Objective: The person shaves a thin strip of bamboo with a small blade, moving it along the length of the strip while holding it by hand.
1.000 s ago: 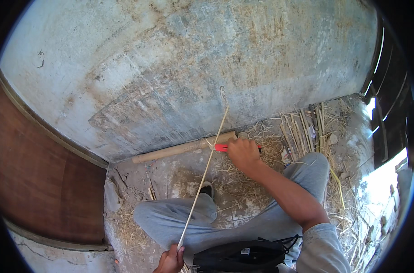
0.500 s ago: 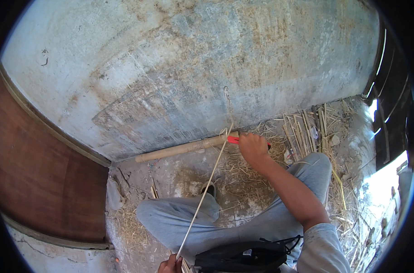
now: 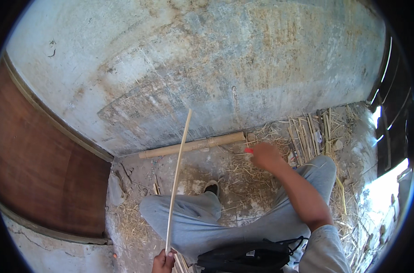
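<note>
My left hand [image 3: 163,261], low in the picture, is closed around the lower end of a long pale bamboo strip [image 3: 176,182]. The strip rises past my left knee, bows slightly, and its free tip stands in front of the wall. Over the straw to the right, my right hand [image 3: 267,158] is closed on a red-handled knife [image 3: 248,150]. Only a short red part pokes out past its fingers, and I cannot make out a blade. Strip and knife are apart. More pale strips [image 3: 181,264] lie beside my left hand.
A thick tan pole [image 3: 193,145] lies along the base of the stained wall [image 3: 216,68]. Cut sticks [image 3: 307,136] and straw [image 3: 248,182] cover the floor at the right. A black bag [image 3: 243,255] rests at my lap. A brown panel [image 3: 47,168] stands at the left.
The bamboo strip's upper end has swung left, away from the knife it was touching. My right hand has moved right and a little lower with the knife.
</note>
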